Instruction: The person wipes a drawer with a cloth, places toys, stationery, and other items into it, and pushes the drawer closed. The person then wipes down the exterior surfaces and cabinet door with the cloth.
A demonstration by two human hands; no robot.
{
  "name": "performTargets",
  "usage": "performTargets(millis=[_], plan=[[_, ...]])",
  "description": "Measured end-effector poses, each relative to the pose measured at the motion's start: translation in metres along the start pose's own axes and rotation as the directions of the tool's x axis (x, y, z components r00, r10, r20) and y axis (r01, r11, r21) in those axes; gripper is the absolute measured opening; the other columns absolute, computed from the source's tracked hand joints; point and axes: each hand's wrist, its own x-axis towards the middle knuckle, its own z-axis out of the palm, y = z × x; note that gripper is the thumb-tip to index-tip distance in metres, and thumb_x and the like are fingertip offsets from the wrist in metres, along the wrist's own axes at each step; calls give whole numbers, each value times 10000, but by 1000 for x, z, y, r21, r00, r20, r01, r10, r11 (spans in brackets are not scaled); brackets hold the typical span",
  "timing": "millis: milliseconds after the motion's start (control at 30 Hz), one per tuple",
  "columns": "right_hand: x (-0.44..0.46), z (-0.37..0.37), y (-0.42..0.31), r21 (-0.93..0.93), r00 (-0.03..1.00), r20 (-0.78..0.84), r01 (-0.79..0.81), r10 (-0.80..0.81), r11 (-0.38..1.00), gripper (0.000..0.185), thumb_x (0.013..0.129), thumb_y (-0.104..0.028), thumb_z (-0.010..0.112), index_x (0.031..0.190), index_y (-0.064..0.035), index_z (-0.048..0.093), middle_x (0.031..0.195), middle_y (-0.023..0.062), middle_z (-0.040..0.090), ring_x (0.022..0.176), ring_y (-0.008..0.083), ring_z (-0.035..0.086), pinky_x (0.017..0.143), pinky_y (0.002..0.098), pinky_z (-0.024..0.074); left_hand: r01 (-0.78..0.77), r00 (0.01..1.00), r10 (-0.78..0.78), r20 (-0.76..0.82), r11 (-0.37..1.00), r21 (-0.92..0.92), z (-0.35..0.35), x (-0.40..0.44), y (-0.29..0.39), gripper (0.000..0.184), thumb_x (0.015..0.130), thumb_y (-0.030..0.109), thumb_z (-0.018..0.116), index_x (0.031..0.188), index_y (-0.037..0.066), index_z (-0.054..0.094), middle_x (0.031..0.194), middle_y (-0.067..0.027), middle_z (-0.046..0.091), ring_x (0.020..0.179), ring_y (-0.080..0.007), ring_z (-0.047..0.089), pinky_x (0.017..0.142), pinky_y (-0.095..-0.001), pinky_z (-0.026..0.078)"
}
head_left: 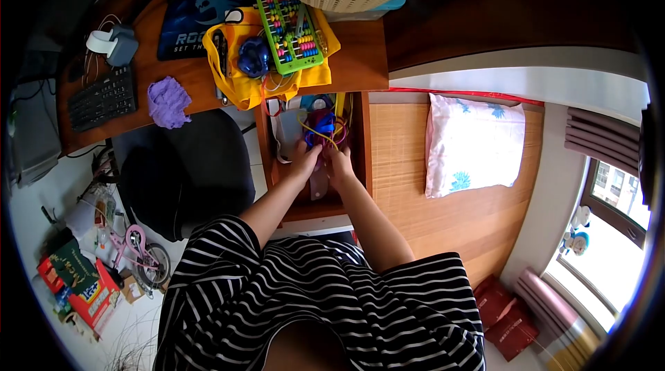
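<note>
Over an open wooden drawer [361,163], my left hand [306,158] and my right hand [339,162] are close together with fingers closed. Between them is a tangle of coloured cords [324,128], with yellow, blue and magenta strands; both hands grip its near side. A grey-white flat case [289,130] lies in the drawer left of the tangle. Toward the drawer's front, a pale strip [318,184] shows below my hands. My fingertips are partly hidden by the cords.
A desk [360,52] above the drawer bears a yellow bag [239,87], a green abacus [287,28], a dark blue shiny object [254,57], a purple cloth [168,102] and a keyboard [104,99]. A black chair [183,170] stands left; a bed with a pillow [478,146] lies right.
</note>
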Motion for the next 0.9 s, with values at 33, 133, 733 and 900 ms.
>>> performTargets(millis=[33,133,733,900], plan=[[-17,13,-17,75,999,9,35,-36,997,561,809,-27,592,1311,-128,363,981,58,571,842,163,566,674,277,473,-81,996,82,20,995,-55,1,4,0,473,810,169,624,1235,32,470,1078,-107,586,955,-183,560,859,-315,439],[-13,12,-31,99,974,198,89,-107,991,497,814,-21,589,1274,-118,428,1016,70,580,848,167,576,666,262,478,-227,974,224,-40,967,-113,2,13,6,509,789,94,584,1275,34,446,1147,-146,559,1024,-247,547,906,-339,425],[-18,-11,9,-976,905,210,214,-371,-31,679,811,-229,528,1408,-32,274,1479,215,216,1332,398,260,1077,425,290,-478,851,324,413,150,865,-36,-32,9,501,811,157,565,1289,40,475,1431,-122,356,1225,-320,425,1045,-406,322],[-51,9,-22,-980,793,172,201,-584,-16,661,777,-184,591,1376,-46,351,1438,205,297,1295,400,292,1075,437,279,-513,808,559,187,511,690,-22,-37,41,302,779,45,555,1068,51,642,1222,-114,572,1109,-315,525,939,-382,439]])
